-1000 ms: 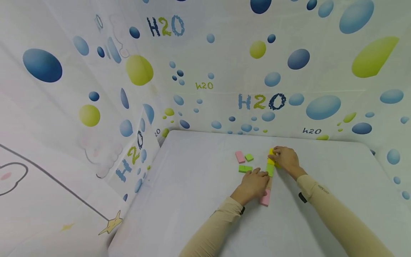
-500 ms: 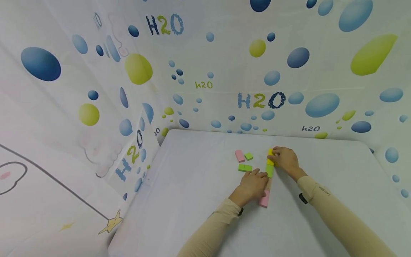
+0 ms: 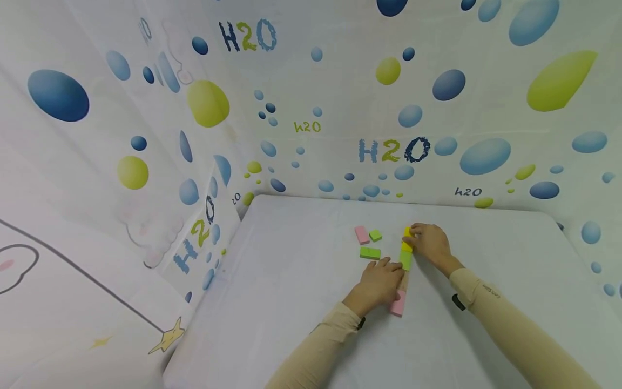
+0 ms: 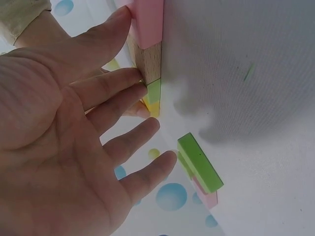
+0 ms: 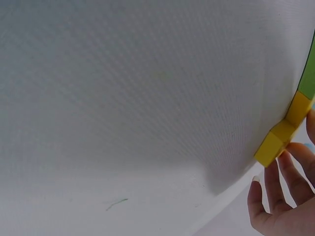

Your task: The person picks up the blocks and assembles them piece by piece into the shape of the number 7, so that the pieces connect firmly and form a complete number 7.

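A line of small blocks runs away from me on the white table: a pink block (image 3: 397, 306), a bare-wood block (image 3: 404, 281), a green block (image 3: 405, 260) and yellow blocks (image 3: 406, 246) at the far end. Alongside its left side lies my left hand (image 3: 376, 285); in the left wrist view its thumb touches the pink block (image 4: 150, 22) and two fairly straight fingertips meet the wood block (image 4: 148, 61). My right hand (image 3: 431, 243) pinches the end yellow block (image 5: 271, 147) with thumb and fingers. That block stands at an angle to the adjoining yellow block (image 5: 298, 108).
Left of the line lie a loose pink block (image 3: 362, 235), a small green block (image 3: 375, 235) and a longer green piece (image 3: 370, 253). A patterned sheet (image 3: 340, 108) hangs behind the table (image 3: 282, 302).
The yellow bit that showed right of the line under my right hand no longer shows there. Both hands stay almost in place; the whole view shifts slightly.
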A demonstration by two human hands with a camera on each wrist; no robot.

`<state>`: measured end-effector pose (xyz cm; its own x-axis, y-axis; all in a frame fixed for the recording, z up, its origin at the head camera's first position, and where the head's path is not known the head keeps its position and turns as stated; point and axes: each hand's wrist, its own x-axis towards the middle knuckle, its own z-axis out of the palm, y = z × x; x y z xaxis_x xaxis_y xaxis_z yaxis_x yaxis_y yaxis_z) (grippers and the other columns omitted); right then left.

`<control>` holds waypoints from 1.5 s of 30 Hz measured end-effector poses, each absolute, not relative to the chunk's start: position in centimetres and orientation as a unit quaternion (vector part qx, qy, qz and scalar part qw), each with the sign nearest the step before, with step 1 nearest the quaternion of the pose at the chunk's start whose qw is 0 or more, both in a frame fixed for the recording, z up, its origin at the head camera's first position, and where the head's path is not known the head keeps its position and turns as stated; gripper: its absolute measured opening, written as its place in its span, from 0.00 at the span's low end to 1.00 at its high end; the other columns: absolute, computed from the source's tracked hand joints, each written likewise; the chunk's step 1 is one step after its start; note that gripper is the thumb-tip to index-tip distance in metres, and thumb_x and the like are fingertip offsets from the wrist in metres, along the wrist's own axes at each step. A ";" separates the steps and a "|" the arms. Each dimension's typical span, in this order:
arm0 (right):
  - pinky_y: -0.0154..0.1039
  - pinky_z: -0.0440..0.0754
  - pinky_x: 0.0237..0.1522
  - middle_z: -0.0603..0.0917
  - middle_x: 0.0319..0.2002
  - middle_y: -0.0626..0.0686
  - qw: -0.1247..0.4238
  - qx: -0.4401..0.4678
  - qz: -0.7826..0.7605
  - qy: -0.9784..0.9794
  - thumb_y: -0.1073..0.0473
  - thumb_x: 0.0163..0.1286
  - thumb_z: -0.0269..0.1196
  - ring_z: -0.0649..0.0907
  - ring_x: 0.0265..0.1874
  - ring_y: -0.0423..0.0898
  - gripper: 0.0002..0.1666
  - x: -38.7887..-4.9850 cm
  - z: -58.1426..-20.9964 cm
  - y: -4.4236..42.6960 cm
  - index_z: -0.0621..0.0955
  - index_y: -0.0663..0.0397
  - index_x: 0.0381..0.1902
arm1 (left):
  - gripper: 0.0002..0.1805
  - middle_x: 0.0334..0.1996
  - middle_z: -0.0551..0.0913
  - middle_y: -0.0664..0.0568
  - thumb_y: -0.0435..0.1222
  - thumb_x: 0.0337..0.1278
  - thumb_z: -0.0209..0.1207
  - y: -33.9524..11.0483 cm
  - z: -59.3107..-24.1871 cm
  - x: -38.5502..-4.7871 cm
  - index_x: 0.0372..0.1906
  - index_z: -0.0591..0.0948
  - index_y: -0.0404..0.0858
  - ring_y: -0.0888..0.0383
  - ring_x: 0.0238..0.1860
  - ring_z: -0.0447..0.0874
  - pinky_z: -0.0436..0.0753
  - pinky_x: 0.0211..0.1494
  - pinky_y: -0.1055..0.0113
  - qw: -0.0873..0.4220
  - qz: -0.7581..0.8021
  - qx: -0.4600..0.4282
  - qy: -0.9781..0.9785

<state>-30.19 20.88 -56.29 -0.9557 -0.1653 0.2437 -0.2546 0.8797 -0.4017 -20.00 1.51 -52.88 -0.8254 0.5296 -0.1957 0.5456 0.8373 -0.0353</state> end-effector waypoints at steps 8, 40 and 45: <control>0.61 0.80 0.56 0.87 0.53 0.65 0.096 0.105 0.232 -0.962 0.52 0.68 0.73 0.85 0.53 0.67 0.25 -29.8 -55.9 20.6 0.88 0.72 0.47 | 0.34 0.75 0.68 0.70 0.55 0.63 0.69 1.1 -52.9 -19.8 0.73 0.76 0.58 0.60 0.79 0.60 0.66 0.76 0.58 0.091 -0.048 0.282 0.954; 0.55 0.83 0.44 0.89 0.49 0.64 0.070 0.067 0.276 -0.956 0.51 0.72 0.68 0.86 0.47 0.63 0.17 -30.4 -54.8 21.9 0.91 0.59 0.47 | 0.33 0.75 0.69 0.70 0.56 0.62 0.70 0.5 -52.8 -19.0 0.72 0.77 0.59 0.61 0.78 0.62 0.68 0.75 0.59 0.081 -0.045 0.292 0.952; 0.46 0.82 0.33 0.89 0.45 0.64 0.046 0.046 0.260 -0.964 0.51 0.70 0.69 0.86 0.39 0.57 0.19 -30.1 -54.0 22.4 0.90 0.60 0.48 | 0.33 0.74 0.69 0.70 0.55 0.62 0.70 0.5 -52.9 -19.1 0.72 0.77 0.59 0.61 0.77 0.62 0.68 0.75 0.59 0.079 -0.045 0.292 0.952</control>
